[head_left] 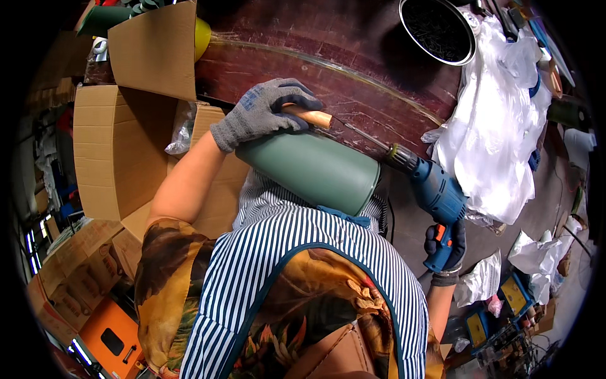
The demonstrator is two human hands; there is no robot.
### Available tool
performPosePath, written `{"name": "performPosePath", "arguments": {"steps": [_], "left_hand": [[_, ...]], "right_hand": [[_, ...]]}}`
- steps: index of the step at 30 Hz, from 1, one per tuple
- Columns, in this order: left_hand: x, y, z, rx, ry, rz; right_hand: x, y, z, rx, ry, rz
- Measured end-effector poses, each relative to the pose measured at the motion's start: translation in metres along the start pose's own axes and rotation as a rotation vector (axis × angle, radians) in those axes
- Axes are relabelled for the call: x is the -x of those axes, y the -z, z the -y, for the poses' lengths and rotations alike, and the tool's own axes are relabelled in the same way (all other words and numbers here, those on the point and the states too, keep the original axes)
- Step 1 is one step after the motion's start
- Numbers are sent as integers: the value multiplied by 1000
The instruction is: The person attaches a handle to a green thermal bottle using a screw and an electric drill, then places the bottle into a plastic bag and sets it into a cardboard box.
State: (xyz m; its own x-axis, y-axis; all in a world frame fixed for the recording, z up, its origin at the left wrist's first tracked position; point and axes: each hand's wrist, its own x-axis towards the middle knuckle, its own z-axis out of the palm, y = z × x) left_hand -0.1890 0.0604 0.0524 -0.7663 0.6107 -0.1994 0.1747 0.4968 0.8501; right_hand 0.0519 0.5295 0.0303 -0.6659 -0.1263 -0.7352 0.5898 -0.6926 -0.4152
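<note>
My left hand, in a grey glove, is closed around a short wooden handle and rests on the top end of a dark green cylinder. The cylinder lies tilted across my lap, against the striped apron. In my right hand, gloved too, is a blue power drill with an orange trigger. From its chuck a long thin bit points left toward the handle's end. Whether the tip touches the wood I cannot tell.
A dark red worktop lies ahead, with a round tub of small dark pieces at its far right. White plastic sheeting hangs over the right side. Open cardboard boxes stand at left, an orange case at lower left.
</note>
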Motion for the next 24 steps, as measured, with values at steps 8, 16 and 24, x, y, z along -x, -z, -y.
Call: {"name": "performPosePath", "arguments": {"steps": [8, 16, 24], "left_hand": [[1, -4, 8, 277, 23, -11], [1, -1, 14, 329, 61, 31], [0, 1, 13, 316, 71, 34]], "right_hand": [[4, -4, 18, 46, -50, -36], [-3, -15, 21, 109, -56, -26], [-10, -36, 23, 136, -64, -29]]}}
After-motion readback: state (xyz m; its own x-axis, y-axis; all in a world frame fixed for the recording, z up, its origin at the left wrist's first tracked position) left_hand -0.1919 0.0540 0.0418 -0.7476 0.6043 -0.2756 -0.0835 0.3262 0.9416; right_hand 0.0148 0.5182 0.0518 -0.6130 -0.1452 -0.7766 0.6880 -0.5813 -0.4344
